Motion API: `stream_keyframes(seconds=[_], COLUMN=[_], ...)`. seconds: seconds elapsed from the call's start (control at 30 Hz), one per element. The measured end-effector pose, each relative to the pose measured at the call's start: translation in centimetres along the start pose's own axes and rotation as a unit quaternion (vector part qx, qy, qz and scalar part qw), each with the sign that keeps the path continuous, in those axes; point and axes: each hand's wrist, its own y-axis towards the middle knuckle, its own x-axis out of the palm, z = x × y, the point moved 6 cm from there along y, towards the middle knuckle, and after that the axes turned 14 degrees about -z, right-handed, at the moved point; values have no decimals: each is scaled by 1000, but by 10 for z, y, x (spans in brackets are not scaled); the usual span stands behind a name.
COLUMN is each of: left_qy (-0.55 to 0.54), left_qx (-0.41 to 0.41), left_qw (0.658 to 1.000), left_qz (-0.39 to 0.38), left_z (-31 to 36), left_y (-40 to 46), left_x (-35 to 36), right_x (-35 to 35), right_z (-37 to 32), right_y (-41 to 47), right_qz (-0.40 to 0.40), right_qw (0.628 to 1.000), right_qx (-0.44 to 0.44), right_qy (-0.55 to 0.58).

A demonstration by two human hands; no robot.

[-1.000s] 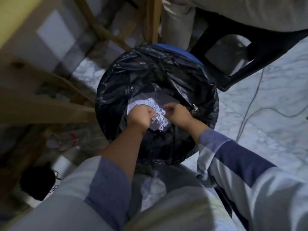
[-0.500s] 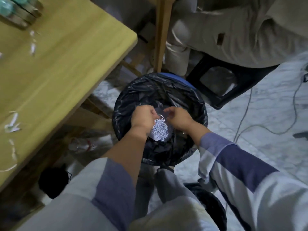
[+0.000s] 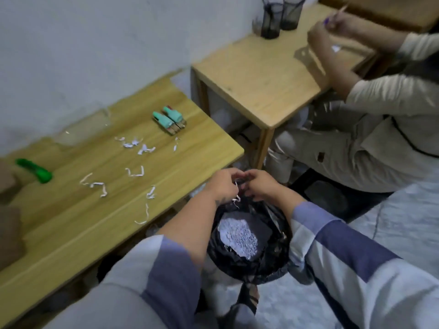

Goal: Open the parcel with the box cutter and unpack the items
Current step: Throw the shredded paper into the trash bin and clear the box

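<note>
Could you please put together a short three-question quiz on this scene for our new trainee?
1. True or false: the green box cutter lies on the wooden table.
2. What sits in the black bin bag below the hands?
A. shredded paper
B. a bottle
C. a shoe
3. What hangs from the left hand beside the right hand?

Key:
1. True.
2. A, the shredded paper.
3. A white paper strip.
</note>
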Motion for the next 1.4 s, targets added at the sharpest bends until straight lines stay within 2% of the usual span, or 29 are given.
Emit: stream_keyframes(seconds=[0.13,0.23,0.4,0.57,0.7,0.9,1.07,1.17,1.27,1.4], left_qy=[24,20,21,67,103,124,158,184,221,264], left_qx=[-7,-16,-57,-137,-179,-270,-292,-263,-220,-167], left_qw=[998,994,980,957,939,906,899,906,916,924], left_qz=[52,110,188,246,275,301,285,274,252,221], left_z=[22,15,-31,-95,-146,-212,-238,-237,-224,-204], left_y=[-38,-68,-114,-150,-168,-176,-155,-132,-103,-68], left_x=[-58,-92,-132,-151,-154,-166,-195,-214,-227,-240], right_x=[-13,1,60,122,167,229,176,143,139,170], right_z=[-74,-118,-166,-175,-165,-147,-153,-163,-173,-192], right_y=[-12,-17,-16,9,29,52,91,110,123,130], right_qz=[17,17,-35,-69,-42,-6,129,162,165,123], right_qw=[984,974,941,904,860,819,866,872,873,854], right_qx=[-37,-67,-129,-148,-157,-203,-93,-58,-75,-179], right_qy=[-175,-216,-312,-395,-483,-537,-475,-458,-452,-473])
